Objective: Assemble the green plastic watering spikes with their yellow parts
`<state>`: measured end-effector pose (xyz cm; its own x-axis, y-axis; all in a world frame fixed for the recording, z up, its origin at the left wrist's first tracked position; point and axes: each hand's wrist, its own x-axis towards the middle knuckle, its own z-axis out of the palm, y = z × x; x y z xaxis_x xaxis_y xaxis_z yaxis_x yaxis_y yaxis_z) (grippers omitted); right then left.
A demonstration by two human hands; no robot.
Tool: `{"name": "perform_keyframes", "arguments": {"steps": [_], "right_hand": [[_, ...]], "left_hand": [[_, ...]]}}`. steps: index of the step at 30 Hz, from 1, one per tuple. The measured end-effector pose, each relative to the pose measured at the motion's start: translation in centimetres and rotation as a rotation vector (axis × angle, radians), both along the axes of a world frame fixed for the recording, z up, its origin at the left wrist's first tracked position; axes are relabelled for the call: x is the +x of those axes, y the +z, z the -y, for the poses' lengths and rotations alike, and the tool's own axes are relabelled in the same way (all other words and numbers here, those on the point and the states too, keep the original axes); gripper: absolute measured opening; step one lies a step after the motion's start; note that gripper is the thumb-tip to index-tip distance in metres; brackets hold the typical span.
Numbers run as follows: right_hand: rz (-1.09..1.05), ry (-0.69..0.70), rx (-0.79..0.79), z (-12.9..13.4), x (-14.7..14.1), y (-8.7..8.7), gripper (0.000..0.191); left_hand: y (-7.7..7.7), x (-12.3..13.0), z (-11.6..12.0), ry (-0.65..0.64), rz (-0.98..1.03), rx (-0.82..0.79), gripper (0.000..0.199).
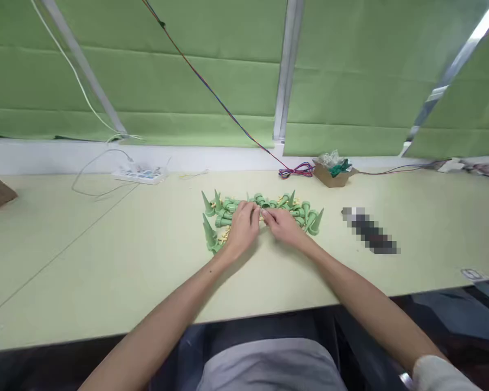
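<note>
Over the middle of a pile of green plastic cone-shaped spikes, my two hands meet with their fingertips nearly touching. My left hand is closed in a pinch, and my right hand is pinched too, just beside it. Whatever small piece lies between the fingers is too small and hidden to name. Several spikes stand upright at the edges, such as a green cone on the right; others lie on their sides. Small yellow pieces are scattered among them, partly covered by my left hand.
On the pale table, a cardboard box with plastic wrap stands at the back, next to coiled red and blue wire. A white power strip lies back left. A pixelated dark object is to the right.
</note>
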<state>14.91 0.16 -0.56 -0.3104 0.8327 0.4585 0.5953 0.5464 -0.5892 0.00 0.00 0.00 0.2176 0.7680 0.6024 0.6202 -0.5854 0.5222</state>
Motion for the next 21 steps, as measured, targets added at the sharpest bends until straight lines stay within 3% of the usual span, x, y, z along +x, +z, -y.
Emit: {"name": "perform_keyframes", "arguments": {"steps": [13,21], "right_hand": [[-0.011,-0.024,-0.041,0.28,-0.19,0.16,0.040],[-0.158,-0.164,0.040,0.36,-0.10,0.36,0.034]], "left_hand": [[0.21,-0.03,0.57,0.004,-0.049,0.009,0.022],[0.37,-0.01,0.40,-0.043,-0.044,-0.034,0.024]]}}
